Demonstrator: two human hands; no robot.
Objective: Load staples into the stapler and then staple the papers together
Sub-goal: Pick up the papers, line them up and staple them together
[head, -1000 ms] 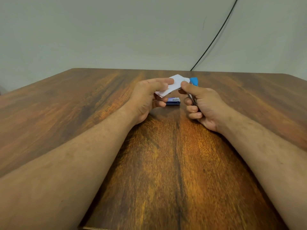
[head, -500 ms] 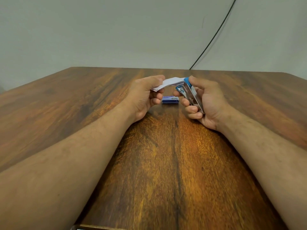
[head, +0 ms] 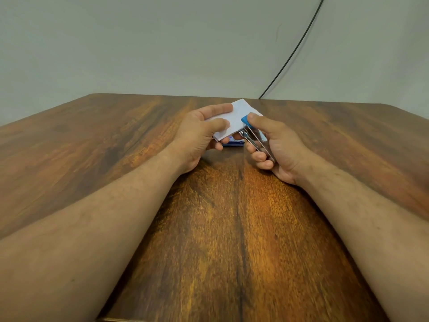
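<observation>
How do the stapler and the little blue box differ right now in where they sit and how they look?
The stapler is gripped in the right hand, off the table; the blue box lies flat on the table, in no hand. The stapler is mostly shiny metal with a blue cap, tilted toward the papers; the box is all blue and partly hidden behind the left hand. Both carry blue.

Papers [head: 236,117] in left hand [head: 199,135], stapler [head: 254,138] in right hand [head: 276,147].

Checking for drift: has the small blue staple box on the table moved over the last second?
No. The staple box lies on the same streak of table grain, below the papers as before.
</observation>
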